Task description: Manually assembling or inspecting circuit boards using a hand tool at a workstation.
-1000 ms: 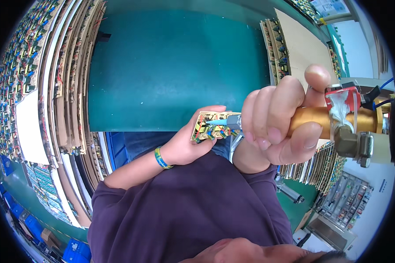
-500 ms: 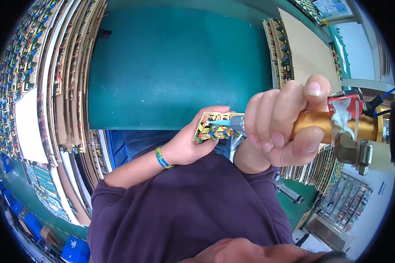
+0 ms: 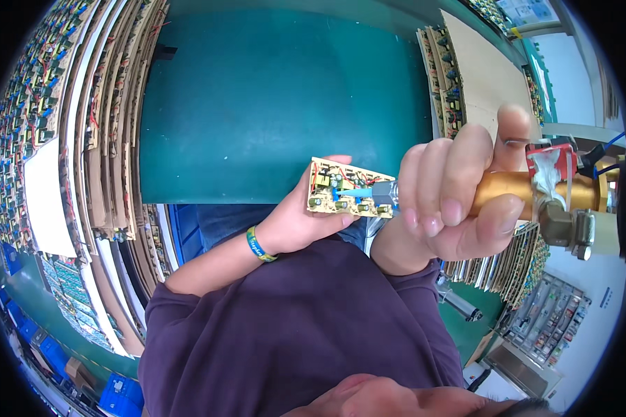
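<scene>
My left hand (image 3: 300,221) holds a small yellow circuit board (image 3: 346,192) from below, close in front of my chest. It wears a green-and-blue wristband (image 3: 260,244). My right hand (image 3: 459,201) is wrapped around a brass-coloured air tool (image 3: 535,198) with a red part near its rear. The tool's grey nose and blue tip (image 3: 358,192) rest on the board's component side.
A green mat (image 3: 271,97) covers the table ahead. Stacks of circuit boards in cardboard trays (image 3: 69,132) line the left side, and more trays (image 3: 459,83) stand at the right. Blue hoses (image 3: 608,149) lead off the tool. Blue bins (image 3: 122,393) sit lower left.
The board and the tool have shifted slightly right and down together; the tool's tip stays on the board.
</scene>
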The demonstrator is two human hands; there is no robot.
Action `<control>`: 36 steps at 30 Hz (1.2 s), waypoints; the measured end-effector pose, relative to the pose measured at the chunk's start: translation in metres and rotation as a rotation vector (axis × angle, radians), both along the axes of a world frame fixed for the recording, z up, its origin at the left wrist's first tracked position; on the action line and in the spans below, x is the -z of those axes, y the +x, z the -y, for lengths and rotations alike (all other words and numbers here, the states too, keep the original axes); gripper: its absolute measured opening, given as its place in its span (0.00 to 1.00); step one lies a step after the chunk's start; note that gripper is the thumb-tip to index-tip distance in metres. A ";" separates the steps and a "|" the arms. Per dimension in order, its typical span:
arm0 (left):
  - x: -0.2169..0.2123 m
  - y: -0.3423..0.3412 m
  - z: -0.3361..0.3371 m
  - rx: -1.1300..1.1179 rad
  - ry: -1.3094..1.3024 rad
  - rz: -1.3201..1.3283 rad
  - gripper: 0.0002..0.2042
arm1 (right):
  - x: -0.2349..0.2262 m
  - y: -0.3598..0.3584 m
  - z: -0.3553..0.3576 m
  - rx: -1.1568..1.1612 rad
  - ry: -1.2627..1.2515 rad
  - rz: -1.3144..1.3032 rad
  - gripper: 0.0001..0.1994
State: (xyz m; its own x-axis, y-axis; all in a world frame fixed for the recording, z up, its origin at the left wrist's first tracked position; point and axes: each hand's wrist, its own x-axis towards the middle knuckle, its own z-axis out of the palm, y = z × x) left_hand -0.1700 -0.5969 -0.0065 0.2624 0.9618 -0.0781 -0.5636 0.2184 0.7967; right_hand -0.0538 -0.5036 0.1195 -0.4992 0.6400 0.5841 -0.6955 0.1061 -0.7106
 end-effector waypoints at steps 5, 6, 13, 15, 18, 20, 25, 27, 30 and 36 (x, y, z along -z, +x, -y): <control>-0.001 0.005 -0.005 -0.037 0.044 -0.071 0.34 | 0.001 -0.002 0.006 0.010 0.034 0.051 0.27; -0.004 0.006 -0.005 -0.038 0.045 -0.037 0.34 | 0.001 -0.002 0.008 0.032 0.036 0.066 0.26; -0.007 0.007 -0.003 -0.019 0.084 -0.078 0.35 | 0.008 -0.005 0.010 0.037 0.044 0.030 0.21; -0.008 0.007 -0.002 -0.021 0.089 -0.075 0.34 | 0.008 -0.005 0.011 0.034 0.037 0.032 0.21; -0.010 0.005 -0.003 -0.022 0.101 -0.099 0.35 | 0.009 -0.006 0.008 0.015 0.052 0.020 0.20; -0.011 0.004 -0.003 -0.023 0.100 -0.108 0.35 | 0.009 -0.007 0.007 -0.001 0.072 0.007 0.20; -0.010 0.005 -0.003 -0.012 0.083 -0.115 0.35 | 0.007 -0.004 0.008 0.008 0.052 0.042 0.23; -0.009 0.006 -0.003 -0.015 0.072 -0.065 0.35 | 0.004 -0.005 0.009 0.021 0.040 0.051 0.25; -0.005 0.007 -0.003 -0.025 0.057 -0.077 0.34 | 0.004 -0.004 0.008 0.045 0.025 0.047 0.28; -0.004 0.005 -0.004 -0.037 -0.005 0.074 0.34 | 0.008 0.014 0.001 0.035 0.023 0.073 0.27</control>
